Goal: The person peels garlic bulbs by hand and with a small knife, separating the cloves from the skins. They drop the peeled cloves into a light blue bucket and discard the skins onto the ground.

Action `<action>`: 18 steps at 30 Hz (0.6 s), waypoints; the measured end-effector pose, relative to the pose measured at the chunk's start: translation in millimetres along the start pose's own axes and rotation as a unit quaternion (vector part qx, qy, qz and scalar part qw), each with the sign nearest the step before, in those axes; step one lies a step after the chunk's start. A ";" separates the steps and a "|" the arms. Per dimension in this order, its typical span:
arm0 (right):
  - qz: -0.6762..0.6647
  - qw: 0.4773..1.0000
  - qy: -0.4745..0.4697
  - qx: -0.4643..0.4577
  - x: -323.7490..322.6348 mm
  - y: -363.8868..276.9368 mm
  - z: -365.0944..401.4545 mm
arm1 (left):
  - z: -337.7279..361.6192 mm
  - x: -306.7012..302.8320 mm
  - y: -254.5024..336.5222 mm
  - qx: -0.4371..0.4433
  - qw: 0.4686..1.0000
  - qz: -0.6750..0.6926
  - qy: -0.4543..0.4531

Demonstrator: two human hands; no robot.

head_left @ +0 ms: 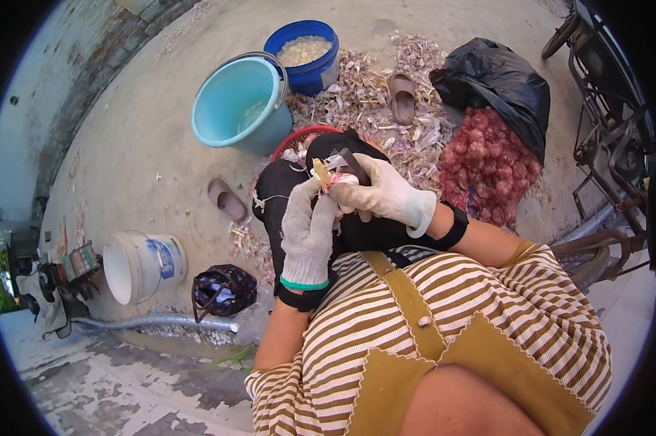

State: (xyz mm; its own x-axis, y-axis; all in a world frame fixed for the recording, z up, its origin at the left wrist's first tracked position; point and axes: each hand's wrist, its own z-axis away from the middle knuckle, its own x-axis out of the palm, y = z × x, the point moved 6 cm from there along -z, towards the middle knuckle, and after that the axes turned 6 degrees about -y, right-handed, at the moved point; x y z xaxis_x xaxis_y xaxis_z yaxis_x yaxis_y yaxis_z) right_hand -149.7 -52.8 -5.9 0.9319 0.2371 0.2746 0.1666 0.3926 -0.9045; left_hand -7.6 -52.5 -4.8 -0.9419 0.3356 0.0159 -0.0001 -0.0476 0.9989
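A small garlic bulb [342, 179], white and purple with a yellowish dry stem, sits between my two gloved hands above my lap. My left hand [304, 232], in a grey-white knit glove with a teal cuff, is closed on it. In my right hand [389, 192], also gloved, is a short knife [352, 166] with a dark handle; its blade lies close to the stem. The right fingers also touch the bulb. Just beyond my knees a red basket [304, 134] holds garlic, mostly hidden by my legs.
Beyond stand a light-blue bucket [230, 109] and a dark-blue bucket [313, 73] of peeled cloves. Garlic skins [415, 145] litter the floor around a slipper [402, 98]. A red net sack of garlic [484, 163] lies right; a white bucket [146, 265] lies left.
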 end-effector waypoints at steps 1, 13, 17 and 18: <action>0.066 0.997 -0.011 -0.024 -2.4 -4.2 -2.6 | -1.0 1.4 0.3 0.012 1.000 -0.020 -0.021; -0.078 0.995 -0.054 -0.003 -2.9 7.1 -5.8 | -15.3 2.7 -5.8 -0.101 0.966 0.237 -0.005; -0.204 0.967 -0.115 -0.102 -6.9 4.7 -7.5 | -17.6 1.8 13.6 -0.062 0.929 0.364 -0.010; -0.170 0.978 -0.086 -0.085 -13.9 6.7 -7.1 | -21.3 -9.2 7.7 -0.024 0.924 0.382 -0.006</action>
State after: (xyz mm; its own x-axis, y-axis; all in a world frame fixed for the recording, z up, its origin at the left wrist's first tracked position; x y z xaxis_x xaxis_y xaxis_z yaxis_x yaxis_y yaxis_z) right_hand -159.3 -59.8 -18.1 0.7472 0.2700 0.6072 0.5230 0.3248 -0.7880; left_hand -6.1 -76.0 1.7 -0.6689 0.1971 0.7167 0.6482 -0.3173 0.6922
